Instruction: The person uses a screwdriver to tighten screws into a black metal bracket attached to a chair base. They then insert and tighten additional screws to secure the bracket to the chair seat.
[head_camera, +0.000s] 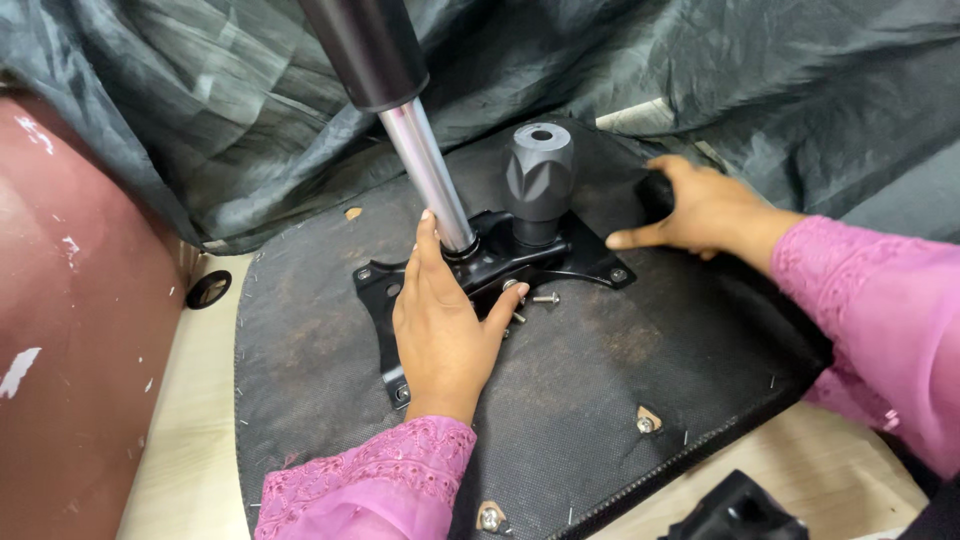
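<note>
Near edge: a black part (738, 510) is showing at the bottom, cut off by the frame, too little in view to identify.
Seat: the upturned seat base (600, 400) is lying on a pale table (190, 450), black fabric facing up.
Left hand: the left hand (440, 325) is pressing flat on the plate (375, 290), fingers together and straight, gripping nothing; its fingertips are touching the foot of the rod (425, 165).
Plate: the palm is hiding much of it; loose screws (545, 297) are lying just beside the thumb.
Rod: it is standing tilted in the plate, its dark upper sleeve running out of frame.
Knob: a black knob (540, 180) is standing upright just beside the rod.
Right hand: the right hand (705, 205) is lying loosely spread on the seat's far edge; whether the fingers are curling over something is hard to make out.
Behind: a dark sheet (700, 60) is covering whatever is lying there.
Left: a maroon surface (70, 300) is partly cut off.
</note>
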